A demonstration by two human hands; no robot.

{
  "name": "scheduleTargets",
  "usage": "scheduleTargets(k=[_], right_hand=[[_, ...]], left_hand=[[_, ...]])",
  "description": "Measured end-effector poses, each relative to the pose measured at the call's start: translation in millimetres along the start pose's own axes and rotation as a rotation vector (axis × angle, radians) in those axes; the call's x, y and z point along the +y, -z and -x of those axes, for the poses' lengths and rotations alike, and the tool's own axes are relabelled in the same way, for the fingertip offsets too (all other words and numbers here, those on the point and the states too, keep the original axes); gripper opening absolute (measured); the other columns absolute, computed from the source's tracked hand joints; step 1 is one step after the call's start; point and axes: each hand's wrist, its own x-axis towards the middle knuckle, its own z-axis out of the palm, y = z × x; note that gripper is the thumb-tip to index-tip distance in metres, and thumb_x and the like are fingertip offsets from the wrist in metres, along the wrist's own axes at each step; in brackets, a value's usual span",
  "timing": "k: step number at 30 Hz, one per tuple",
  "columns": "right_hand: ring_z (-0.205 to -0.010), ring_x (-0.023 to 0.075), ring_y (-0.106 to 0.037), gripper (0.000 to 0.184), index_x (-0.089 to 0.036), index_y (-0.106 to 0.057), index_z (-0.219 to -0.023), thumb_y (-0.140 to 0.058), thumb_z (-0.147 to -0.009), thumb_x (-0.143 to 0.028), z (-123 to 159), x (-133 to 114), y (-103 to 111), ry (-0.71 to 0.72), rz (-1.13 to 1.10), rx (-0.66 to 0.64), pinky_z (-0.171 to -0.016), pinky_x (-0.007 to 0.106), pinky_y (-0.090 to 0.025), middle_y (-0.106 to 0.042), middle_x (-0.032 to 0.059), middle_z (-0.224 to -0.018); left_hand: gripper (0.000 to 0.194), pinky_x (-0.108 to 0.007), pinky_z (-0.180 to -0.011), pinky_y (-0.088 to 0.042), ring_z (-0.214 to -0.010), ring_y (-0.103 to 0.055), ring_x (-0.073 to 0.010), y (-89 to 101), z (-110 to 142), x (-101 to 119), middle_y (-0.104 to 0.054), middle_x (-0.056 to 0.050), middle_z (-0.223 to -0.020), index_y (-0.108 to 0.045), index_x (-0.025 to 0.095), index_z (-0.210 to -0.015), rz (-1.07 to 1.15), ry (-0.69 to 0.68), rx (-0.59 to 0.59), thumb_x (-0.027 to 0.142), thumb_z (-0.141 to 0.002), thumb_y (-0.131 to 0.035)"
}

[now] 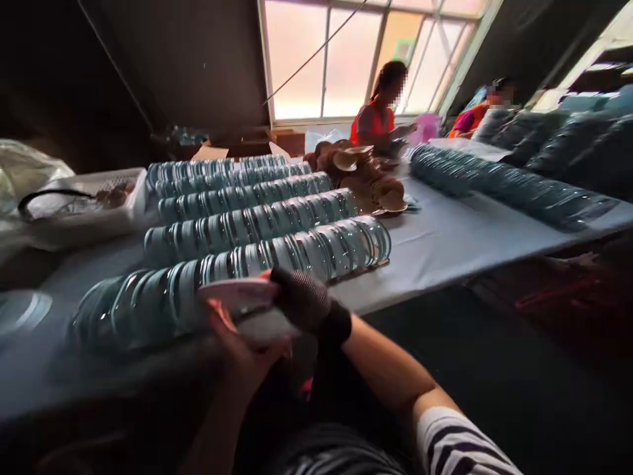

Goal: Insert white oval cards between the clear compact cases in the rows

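My left hand (247,356), bare, grips a thin round glass disc (242,290) from below, thumb and fingers around its near side. The disc is tilted almost edge-on, so whether it is a lid or a plate does not show. At its right edge, my right hand (301,300), in a black mesh glove, has its fingers closed against the rim. Just beyond both hands, a long row of glass discs (247,264) stands on edge on the cloth-covered table (425,257). More such rows (252,218) lie behind it.
A heap of brown rounded pieces (366,178) lies past the rows. Further rows of discs (494,181) run along the right. A white bin (99,221) stands at left. Two people in orange vests, one (378,122) near the window, are across the table. The table's front edge is close.
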Motion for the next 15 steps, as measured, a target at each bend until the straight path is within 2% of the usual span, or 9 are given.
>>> scheduleTargets(k=[2,3,4,5,7,9,10,12,15], right_hand=[[-0.101,0.0195,-0.069,0.04,-0.021,-0.062,-0.129,-0.053,-0.09,-0.02,-9.9,15.4,32.2,0.065,0.201,-0.129,-0.084,0.029,-0.052,-0.072,0.006,-0.116],[-0.103,0.0204,-0.068,0.041,-0.022,-0.061,-0.131,-0.052,-0.091,-0.02,-14.8,23.2,39.9,0.089,0.294,-0.203,-0.085,0.03,-0.051,-0.071,0.0071,-0.12],[-0.101,0.0211,-0.068,0.039,-0.022,-0.062,-0.13,-0.052,-0.092,-0.021,-18.4,29.9,41.9,0.097,0.374,-0.289,-0.083,0.031,-0.05,-0.072,0.0076,-0.118],[-0.098,0.0215,-0.069,0.036,-0.023,-0.065,-0.127,-0.053,-0.093,-0.021,-20.3,34.8,39.2,0.089,0.437,-0.379,-0.08,0.03,-0.05,-0.073,0.0076,-0.114],[-0.09,0.0209,-0.07,0.032,-0.024,-0.067,-0.122,-0.056,-0.092,-0.022,-19.5,40.2,25.8,0.047,0.496,-0.501,-0.073,0.027,-0.048,-0.074,0.007,-0.106],[-0.09,0.0204,-0.07,0.034,-0.024,-0.066,-0.125,-0.057,-0.092,-0.022,-15.3,43.0,11.5,0.011,0.486,-0.511,-0.071,0.026,-0.047,-0.074,0.0074,-0.107],[-0.093,0.0203,-0.07,0.036,-0.024,-0.064,-0.128,-0.056,-0.093,-0.022,-12.9,44.5,6.5,0.004,0.472,-0.483,-0.072,0.026,-0.046,-0.074,0.0079,-0.11],[-0.098,0.0208,-0.07,0.038,-0.023,-0.063,-0.13,-0.056,-0.093,-0.023,-8.9,47.4,2.0,-0.003,0.453,-0.424,-0.075,0.026,-0.047,-0.073,0.0088,-0.114],[-0.097,0.0227,-0.07,0.036,-0.022,-0.066,-0.125,-0.058,-0.09,-0.026,-5.3,49.4,3.1,-0.021,0.442,-0.418,-0.074,0.027,-0.046,-0.073,0.0102,-0.112]], left_hand=[[0.099,-0.045,-0.112,-0.043,-0.148,-0.033,-0.03,10.4,13.6,0.4,-0.022,-0.012,-0.165,-0.009,0.027,-0.16,0.079,0.033,0.104,0.047,-0.082,-0.066],[0.098,-0.046,-0.116,-0.038,-0.152,-0.025,-0.0269,13.3,15.3,-0.3,-0.014,-0.009,-0.167,-0.003,0.033,-0.159,0.132,0.023,0.124,0.045,-0.084,-0.064],[0.09,-0.047,-0.118,-0.035,-0.152,-0.023,-0.0255,14.3,14.6,-1.6,-0.014,-0.008,-0.167,-0.006,0.036,-0.159,0.17,0.011,0.116,0.042,-0.087,-0.06],[0.077,-0.047,-0.118,-0.034,-0.151,-0.027,-0.0247,13.3,12.6,-3.2,-0.023,-0.009,-0.165,-0.015,0.037,-0.157,0.176,0.001,0.083,0.04,-0.091,-0.055],[0.05,-0.049,-0.12,-0.031,-0.142,-0.044,-0.0237,7.0,8.8,-6.1,-0.051,-0.011,-0.147,-0.042,0.032,-0.147,0.098,-0.049,-0.014,0.033,-0.097,-0.048],[0.036,-0.05,-0.119,-0.033,-0.129,-0.056,-0.0226,-2.4,9.1,-8.3,-0.066,-0.009,-0.126,-0.058,0.029,-0.132,0.025,-0.153,-0.082,0.026,-0.098,-0.047],[0.035,-0.049,-0.118,-0.036,-0.125,-0.058,-0.0222,-7.1,11.2,-9.5,-0.067,-0.008,-0.122,-0.06,0.028,-0.129,0.01,-0.199,-0.087,0.022,-0.098,-0.046],[0.042,-0.045,-0.111,-0.044,-0.125,-0.058,-0.0216,-14.9,17.8,-12.8,-0.066,-0.009,-0.126,-0.056,0.027,-0.136,0.033,-0.232,-0.075,0.018,-0.097,-0.045],[0.047,-0.039,-0.106,-0.049,-0.124,-0.059,-0.0206,-20.2,28.0,-20.4,-0.064,-0.011,-0.132,-0.051,0.025,-0.143,0.116,-0.141,-0.105,0.016,-0.097,-0.042]])
